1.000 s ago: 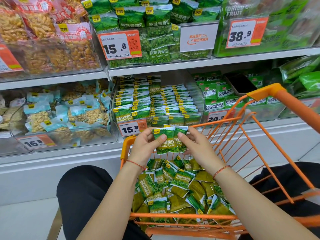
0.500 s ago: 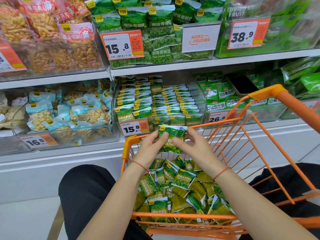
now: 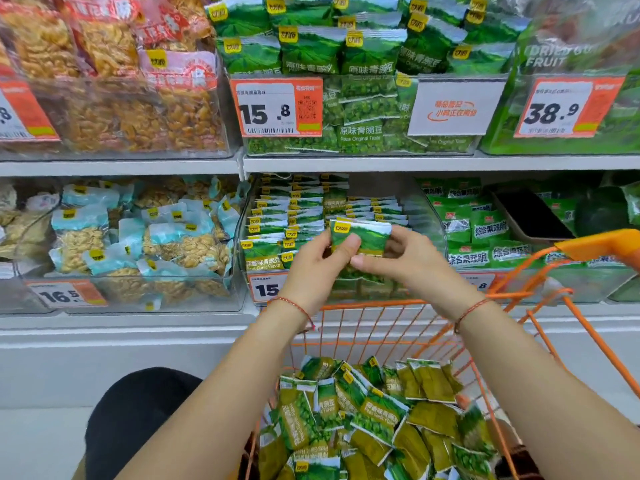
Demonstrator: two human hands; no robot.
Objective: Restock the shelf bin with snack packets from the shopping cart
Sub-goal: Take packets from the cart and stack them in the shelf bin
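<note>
Holding a small stack of green foil snack packets (image 3: 362, 237) upright between both hands, in front of the clear plastic shelf bin (image 3: 427, 216) on the lower shelf. Left hand (image 3: 313, 268) gripping the stack's left edge, thumb pressing on the front face just below the yellow logo, remaining fingers curling behind and hidden. Right hand (image 3: 412, 259) pinching the right and lower edge, thumb lying along the bottom of the front packet, fingers wrapping round the back. Wearing a thin red string bracelet (image 3: 294, 304) on the left wrist, and another on the right.

Hovering level with the front rows of identical green packets standing on edge in the bin, above the bin's orange price tag (image 3: 268, 287) partly covered by the left wrist. Not possible to tell whether touching the filed packets.

Lying in a loose heap lower down, more green pea packets (image 3: 374, 417) filling the orange wire shopping cart (image 3: 554, 299), well apart from the held stack. Sitting in the neighbouring bin to the left, pale blue nut packets (image 3: 138, 244).
</note>
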